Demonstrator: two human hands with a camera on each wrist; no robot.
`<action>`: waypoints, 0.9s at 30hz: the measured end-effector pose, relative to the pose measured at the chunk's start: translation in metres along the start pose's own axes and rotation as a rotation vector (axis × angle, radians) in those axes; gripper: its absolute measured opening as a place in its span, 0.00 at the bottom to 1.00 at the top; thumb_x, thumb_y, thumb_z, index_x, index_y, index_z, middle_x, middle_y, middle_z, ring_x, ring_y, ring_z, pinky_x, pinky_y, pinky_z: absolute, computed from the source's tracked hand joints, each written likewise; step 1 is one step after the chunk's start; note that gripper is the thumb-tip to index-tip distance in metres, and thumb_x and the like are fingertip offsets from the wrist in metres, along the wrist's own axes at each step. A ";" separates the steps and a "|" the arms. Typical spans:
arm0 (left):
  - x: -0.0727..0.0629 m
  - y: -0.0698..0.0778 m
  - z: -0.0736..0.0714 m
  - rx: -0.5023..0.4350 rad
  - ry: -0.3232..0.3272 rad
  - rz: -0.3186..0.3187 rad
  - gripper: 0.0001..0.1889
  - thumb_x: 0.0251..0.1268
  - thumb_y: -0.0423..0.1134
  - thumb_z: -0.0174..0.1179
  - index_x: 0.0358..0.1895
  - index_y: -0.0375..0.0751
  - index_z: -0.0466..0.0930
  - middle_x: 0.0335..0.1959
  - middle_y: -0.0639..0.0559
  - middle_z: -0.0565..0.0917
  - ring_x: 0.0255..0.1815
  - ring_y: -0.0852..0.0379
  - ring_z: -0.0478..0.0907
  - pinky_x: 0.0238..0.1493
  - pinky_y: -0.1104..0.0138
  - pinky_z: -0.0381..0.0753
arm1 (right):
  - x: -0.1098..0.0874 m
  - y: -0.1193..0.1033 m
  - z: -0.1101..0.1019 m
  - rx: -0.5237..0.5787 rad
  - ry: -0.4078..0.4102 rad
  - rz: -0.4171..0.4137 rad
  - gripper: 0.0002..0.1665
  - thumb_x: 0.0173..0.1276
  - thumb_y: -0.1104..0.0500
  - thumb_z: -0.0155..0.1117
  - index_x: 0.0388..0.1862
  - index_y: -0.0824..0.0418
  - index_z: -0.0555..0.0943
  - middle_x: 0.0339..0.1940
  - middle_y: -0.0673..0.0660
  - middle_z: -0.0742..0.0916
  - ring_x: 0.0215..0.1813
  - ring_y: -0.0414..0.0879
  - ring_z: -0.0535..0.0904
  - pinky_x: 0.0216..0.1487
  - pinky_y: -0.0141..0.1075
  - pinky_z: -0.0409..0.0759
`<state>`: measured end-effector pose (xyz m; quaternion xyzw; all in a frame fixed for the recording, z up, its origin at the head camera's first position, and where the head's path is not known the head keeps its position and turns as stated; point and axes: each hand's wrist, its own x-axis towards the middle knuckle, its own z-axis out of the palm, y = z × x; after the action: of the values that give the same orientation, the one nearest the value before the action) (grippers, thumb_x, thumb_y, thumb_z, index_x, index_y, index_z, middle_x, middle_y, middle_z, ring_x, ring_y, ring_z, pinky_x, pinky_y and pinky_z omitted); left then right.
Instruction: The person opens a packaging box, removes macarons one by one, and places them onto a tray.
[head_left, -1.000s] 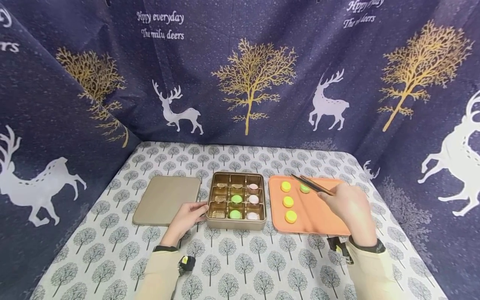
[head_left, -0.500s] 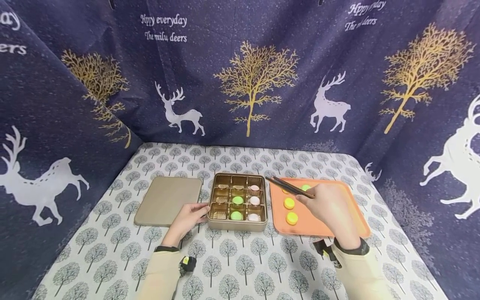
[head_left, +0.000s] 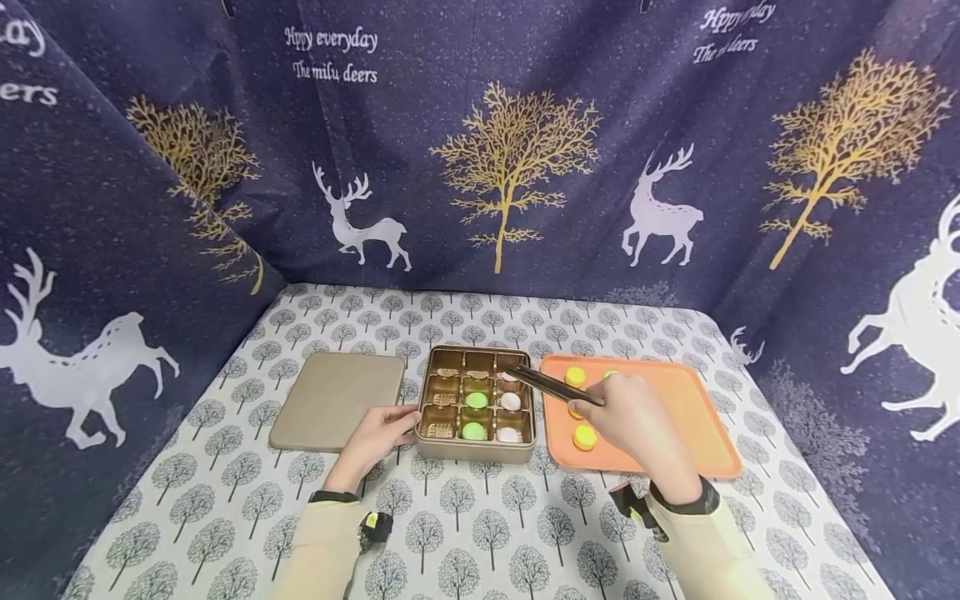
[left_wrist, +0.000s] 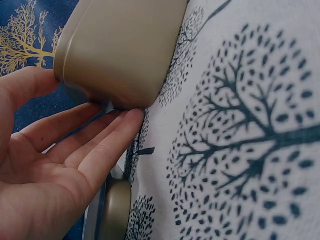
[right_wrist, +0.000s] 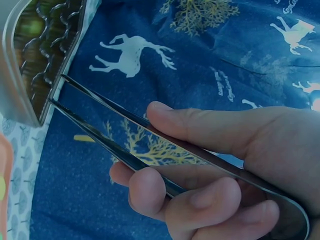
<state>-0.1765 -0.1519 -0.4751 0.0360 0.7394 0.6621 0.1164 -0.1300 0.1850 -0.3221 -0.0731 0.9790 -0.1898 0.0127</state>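
My left hand (head_left: 378, 437) touches the left side of a gold tin box (head_left: 472, 452), thumb at the rim and straight fingertips against its lower wall. A gold divided liner inside the box holds a pink macaron (head_left: 508, 377), pale macarons (head_left: 510, 402) down the right column and green macarons (head_left: 476, 400) in the middle column. My right hand (head_left: 633, 421) grips metal tweezers (head_left: 555, 385) between thumb and fingers. In the head view their tips reach over the box's back right compartment. The right wrist view shows the tips spread apart with nothing between them.
An orange tray (head_left: 675, 417) right of the box carries several yellow macarons (head_left: 584, 437) and a green one, partly covered by my hand. The flat gold lid (head_left: 341, 400) lies left of the box. A dark deer-print cloth (head_left: 420, 125) stands behind the tree-print tablecloth (head_left: 450, 542).
My right hand has carried the tweezers left, from over the orange tray to over the box's back right compartment. The left hand stays against the box. The view has shifted slightly.
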 end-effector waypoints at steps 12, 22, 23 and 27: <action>0.001 0.000 -0.001 0.006 -0.012 -0.018 0.23 0.73 0.31 0.51 0.64 0.16 0.64 0.64 0.22 0.70 0.58 0.34 0.78 0.57 0.60 0.85 | 0.000 -0.022 0.006 -0.016 -0.023 -0.042 0.12 0.65 0.51 0.67 0.27 0.56 0.87 0.09 0.46 0.74 0.13 0.38 0.63 0.13 0.28 0.62; 0.004 -0.004 0.000 -0.006 -0.002 -0.007 0.22 0.72 0.30 0.51 0.63 0.17 0.66 0.63 0.23 0.71 0.57 0.34 0.79 0.55 0.61 0.85 | 0.005 -0.039 0.008 -0.064 -0.047 -0.024 0.11 0.63 0.50 0.69 0.31 0.57 0.87 0.17 0.47 0.80 0.15 0.40 0.68 0.15 0.29 0.64; 0.004 -0.004 0.000 -0.003 -0.004 -0.005 0.22 0.72 0.30 0.51 0.63 0.17 0.66 0.63 0.23 0.71 0.57 0.34 0.79 0.56 0.61 0.85 | 0.005 -0.041 0.008 -0.067 -0.048 -0.027 0.11 0.63 0.50 0.70 0.29 0.57 0.87 0.16 0.47 0.79 0.15 0.40 0.66 0.15 0.28 0.62; 0.004 -0.003 -0.001 0.002 -0.008 -0.004 0.23 0.72 0.30 0.51 0.64 0.16 0.65 0.63 0.22 0.71 0.57 0.35 0.79 0.56 0.61 0.85 | 0.007 -0.045 0.010 -0.096 -0.044 -0.057 0.17 0.62 0.50 0.71 0.17 0.56 0.80 0.10 0.45 0.71 0.14 0.38 0.60 0.14 0.26 0.56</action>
<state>-0.1803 -0.1522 -0.4787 0.0374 0.7396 0.6611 0.1205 -0.1304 0.1389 -0.3143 -0.1058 0.9840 -0.1410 0.0253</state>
